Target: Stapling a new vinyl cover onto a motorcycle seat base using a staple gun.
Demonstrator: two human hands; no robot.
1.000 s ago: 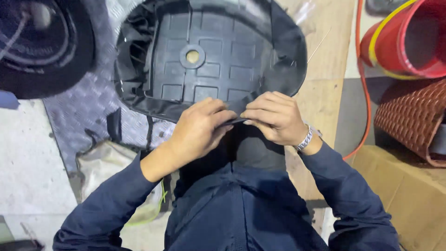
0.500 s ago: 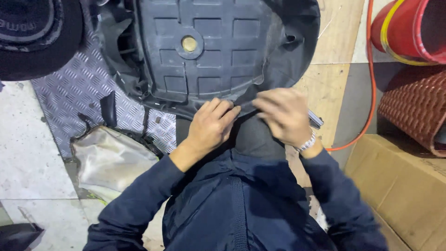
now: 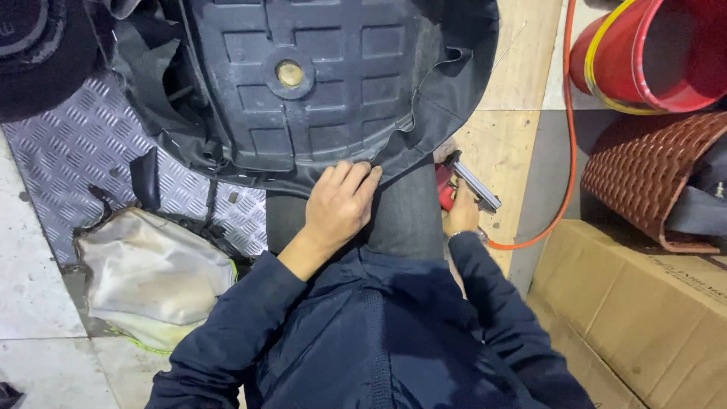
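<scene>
Two hands at work on a black ribbed plastic seat base (image 3: 318, 83), which rests upside down on the person's lap. Left hand (image 3: 338, 204) lies flat, fingers together, pressing black cover fabric (image 3: 424, 136) onto the base's near edge. Right hand (image 3: 462, 216), just right of the base, grips a red staple gun (image 3: 473, 182) fed by an orange hose (image 3: 568, 136).

The floor (image 3: 38, 303) is pale tile at the left, with a ribbed metal plate (image 3: 83, 151) on it. A dirty cloth bag (image 3: 151, 276) lies over the plate's near edge. At the right, a cardboard box (image 3: 644, 318) sits beside a woven basket (image 3: 651, 174) and a red bucket (image 3: 651, 53).
</scene>
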